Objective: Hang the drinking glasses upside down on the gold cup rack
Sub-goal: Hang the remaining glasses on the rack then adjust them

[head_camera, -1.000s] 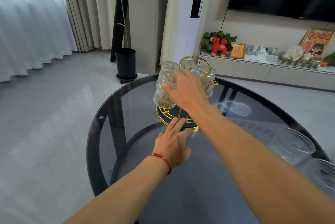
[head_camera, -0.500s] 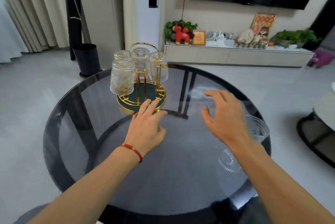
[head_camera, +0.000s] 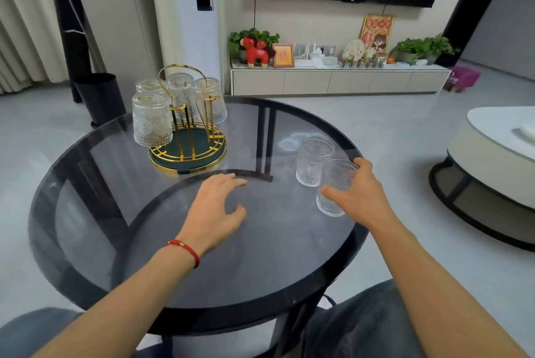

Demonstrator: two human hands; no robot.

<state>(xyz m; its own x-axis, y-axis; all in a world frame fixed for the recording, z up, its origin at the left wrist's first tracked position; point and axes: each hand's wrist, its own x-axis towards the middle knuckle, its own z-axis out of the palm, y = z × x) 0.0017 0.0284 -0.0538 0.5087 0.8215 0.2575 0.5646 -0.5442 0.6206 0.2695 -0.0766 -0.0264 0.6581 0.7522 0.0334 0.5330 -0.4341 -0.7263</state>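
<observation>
- Since the earlier frame, the right hand [head_camera: 357, 195] has dropped from hovering open over the table to wrapping around the nearer drinking glass [head_camera: 335, 188], and the left hand [head_camera: 215, 207] has slid back off the rack's base.
- Right hand is curling around that upright glass, thumb on the near side, fingers [head_camera: 365, 163] reaching round the far side; the palm is hiding the glass's right wall, so whether the grip is firm or only touching is hard to tell.
- Left hand is lying palm down on the round glass table [head_camera: 202, 294], fingers loosely spread, holding nothing.
- A second drinking glass [head_camera: 314, 160] is standing upright just beyond the held one, the two overlapping in view, so contact between them cannot be judged.
- Four glasses are hanging upside down on the gold cup rack [head_camera: 188, 137] at the table's far left; the front one [head_camera: 152, 120] is showing clearly, the three behind are partly screened by it and the gold loop handle.
- One bare gold peg [head_camera: 209, 114] is showing at the rack's right; any other free peg is hard to make out.
</observation>
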